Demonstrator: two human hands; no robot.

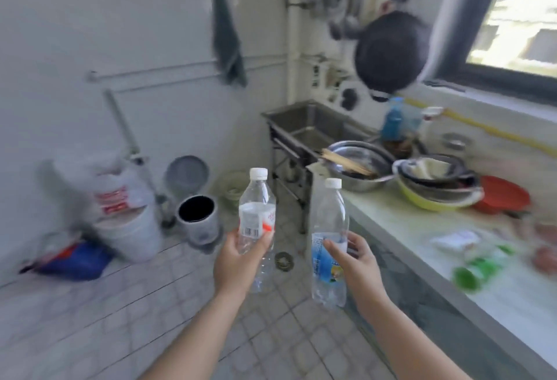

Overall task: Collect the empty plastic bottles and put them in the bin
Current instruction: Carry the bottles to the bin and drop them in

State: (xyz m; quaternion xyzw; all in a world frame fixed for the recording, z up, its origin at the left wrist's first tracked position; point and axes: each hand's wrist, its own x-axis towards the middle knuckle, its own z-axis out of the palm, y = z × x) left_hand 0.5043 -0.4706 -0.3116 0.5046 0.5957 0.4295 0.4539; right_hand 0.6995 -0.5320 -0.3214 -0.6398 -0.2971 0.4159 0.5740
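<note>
My left hand point(238, 262) grips a clear plastic bottle point(257, 208) with a white cap and a red-and-white label, held upright. A second clear bottle point(330, 229) with a white cap and a blue label stands upright in my right hand point(354, 262). Both bottles look empty and hang over the tiled floor. A grey pedal bin point(197, 217) with its lid raised and a dark open mouth stands on the floor, ahead and left of my left hand. A green plastic bottle point(479, 265) lies on the counter to the right.
The counter point(391, 223) runs along the right with stacked metal bowls point(358, 165), a yellow bowl and a red dish. A steel sink point(304, 126) stands behind. A white bucket point(129, 229) and bags sit at the left wall. A floor drain point(284, 260) lies between my hands.
</note>
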